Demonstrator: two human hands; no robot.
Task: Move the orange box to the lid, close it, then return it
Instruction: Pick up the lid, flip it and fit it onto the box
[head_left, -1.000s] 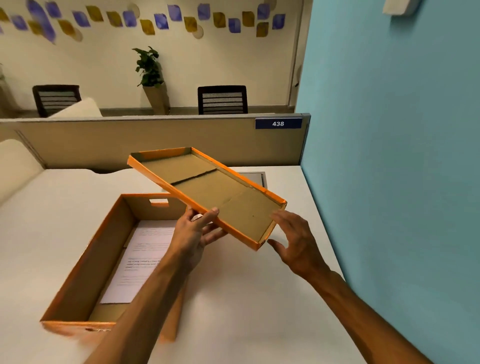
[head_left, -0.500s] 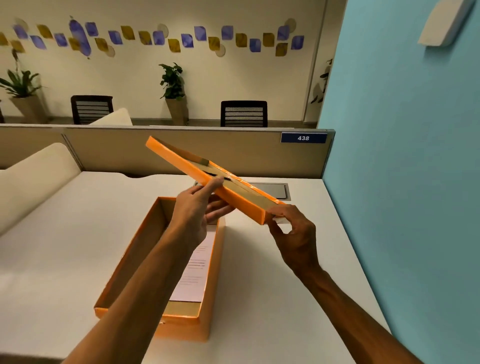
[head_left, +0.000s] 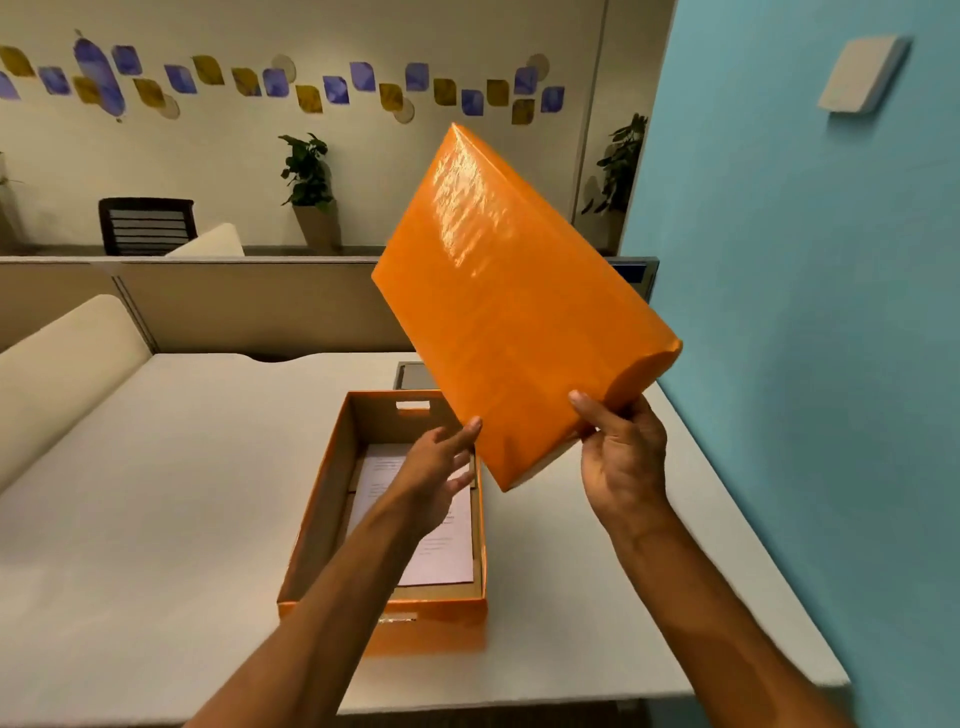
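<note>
Right hand (head_left: 623, 457) pinches the lower corner of the glossy orange lid (head_left: 514, 312), tilted at frame centre; left hand (head_left: 436, 467) spread open, empty, over the open orange box (head_left: 317, 525)

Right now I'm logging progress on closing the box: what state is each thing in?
Orange box: open, on the desk, papers inside.
Lid: off the box, held tilted in the air, orange top facing the camera.
Right hand: gripping the lid's lower corner.
Left hand: open, fingertips at the lid's lower edge.
</note>
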